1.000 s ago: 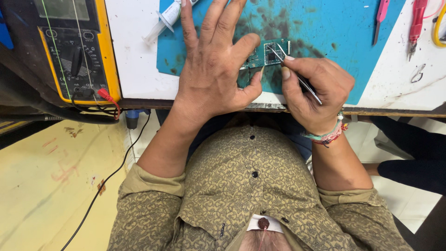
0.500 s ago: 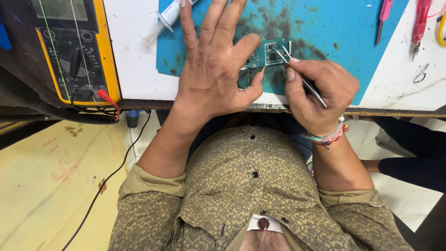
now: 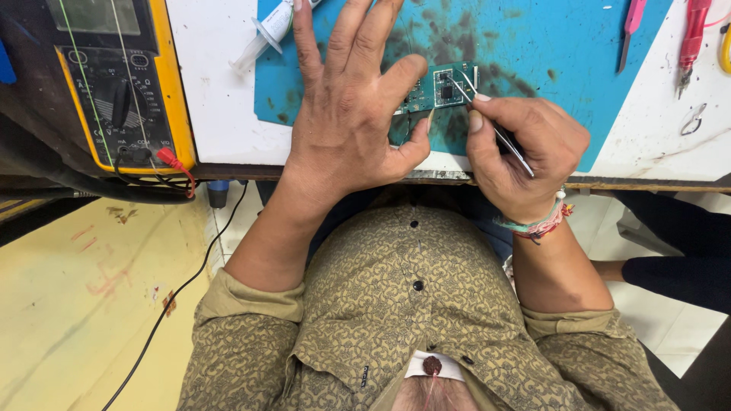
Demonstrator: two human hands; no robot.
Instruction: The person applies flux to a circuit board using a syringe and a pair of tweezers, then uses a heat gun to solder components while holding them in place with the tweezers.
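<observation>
A small green circuit board [image 3: 445, 85] lies on a blue work mat [image 3: 533, 53] stained with dark smudges. My left hand [image 3: 350, 114] rests flat on the mat with fingers spread, its index finger pressing the board's left end. My right hand [image 3: 521, 152] pinches thin metal tweezers [image 3: 487, 114], whose tips touch the board near a black chip.
A yellow multimeter [image 3: 122, 84] with red and black leads sits at the left of the white bench. A clear syringe [image 3: 266, 30] lies at the mat's upper left. Pink and red handled tools [image 3: 689, 38] lie at the upper right. Another person's dark sleeve [image 3: 678, 243] shows at the right.
The tweezer tips have shifted slightly on the board. My left hand has stayed in place.
</observation>
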